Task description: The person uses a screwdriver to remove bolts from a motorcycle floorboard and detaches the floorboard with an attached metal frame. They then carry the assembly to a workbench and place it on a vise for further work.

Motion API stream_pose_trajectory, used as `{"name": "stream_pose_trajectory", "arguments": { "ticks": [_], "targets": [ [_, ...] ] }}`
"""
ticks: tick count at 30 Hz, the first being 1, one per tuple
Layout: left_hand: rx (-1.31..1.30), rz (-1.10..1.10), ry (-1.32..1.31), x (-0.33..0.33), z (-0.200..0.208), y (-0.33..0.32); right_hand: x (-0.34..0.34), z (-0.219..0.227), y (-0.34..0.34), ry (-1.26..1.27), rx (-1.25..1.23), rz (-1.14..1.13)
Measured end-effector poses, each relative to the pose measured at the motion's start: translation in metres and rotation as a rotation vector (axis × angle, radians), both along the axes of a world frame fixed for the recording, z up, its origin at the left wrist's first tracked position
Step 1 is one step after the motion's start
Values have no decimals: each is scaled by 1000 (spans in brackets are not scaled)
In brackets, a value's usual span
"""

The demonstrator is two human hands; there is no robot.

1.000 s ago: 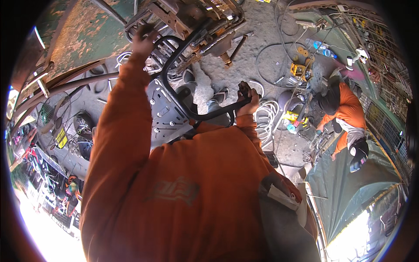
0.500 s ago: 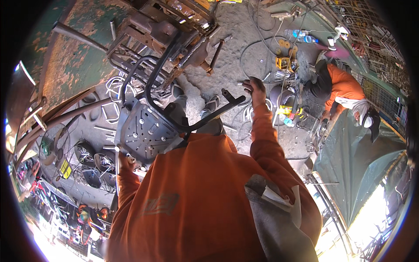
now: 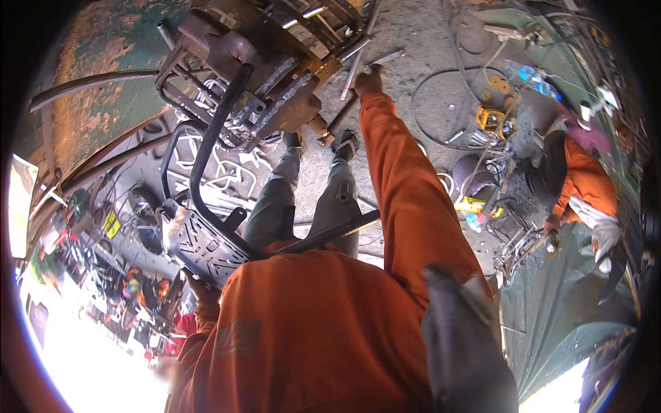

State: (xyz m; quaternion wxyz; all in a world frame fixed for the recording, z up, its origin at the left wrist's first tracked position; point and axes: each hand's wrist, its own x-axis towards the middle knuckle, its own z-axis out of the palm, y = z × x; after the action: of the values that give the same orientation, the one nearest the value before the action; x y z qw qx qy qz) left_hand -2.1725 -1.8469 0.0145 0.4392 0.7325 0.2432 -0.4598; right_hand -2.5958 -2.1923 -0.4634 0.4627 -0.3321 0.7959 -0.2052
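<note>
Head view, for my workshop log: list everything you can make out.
slotted plate: 1, grey, centre-left
bent tubular frame: 1, black, centre-left
bench vise: 1, rusty brown, top
worn tabletop: 1, green, upper left
plastic bottles: 2 or more, bluish, upper right
container: 1, yellow, upper right
tarp: 1, green, lower right
co-worker: 1, orange top, right
concrete floor: 1, grey, centre
small clutter: many, mixed, far left
shirt: 1, orange, lower centre
legs: 2, grey trousers, centre
left hand: 1, bare, at plate
right hand: 1, bare, at vise handle

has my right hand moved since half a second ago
Yes: judged against the vise, the right hand has moved left and forward, from clear of the vise handle to right at it.
</note>
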Motion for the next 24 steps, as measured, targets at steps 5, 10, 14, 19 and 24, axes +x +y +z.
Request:
{"name": "stream_pose_trajectory", "arguments": {
  "ticks": [5,10,14,19,24],
  "targets": [
    [-68,32,7,-7,14,16,6,18,16,214,428,128],
    [-33,167,-26,-7,16,26,31,95,-30,81,578,91],
    [64,189,-99,-26,28,14,30,101,-30,268,770,787],
    [76,161,-153,-32,34,6,39,49,8,181,538,632],
    [-41,147,-136,-22,22,25,43,20,-8,197,486,522]
  ]
}}
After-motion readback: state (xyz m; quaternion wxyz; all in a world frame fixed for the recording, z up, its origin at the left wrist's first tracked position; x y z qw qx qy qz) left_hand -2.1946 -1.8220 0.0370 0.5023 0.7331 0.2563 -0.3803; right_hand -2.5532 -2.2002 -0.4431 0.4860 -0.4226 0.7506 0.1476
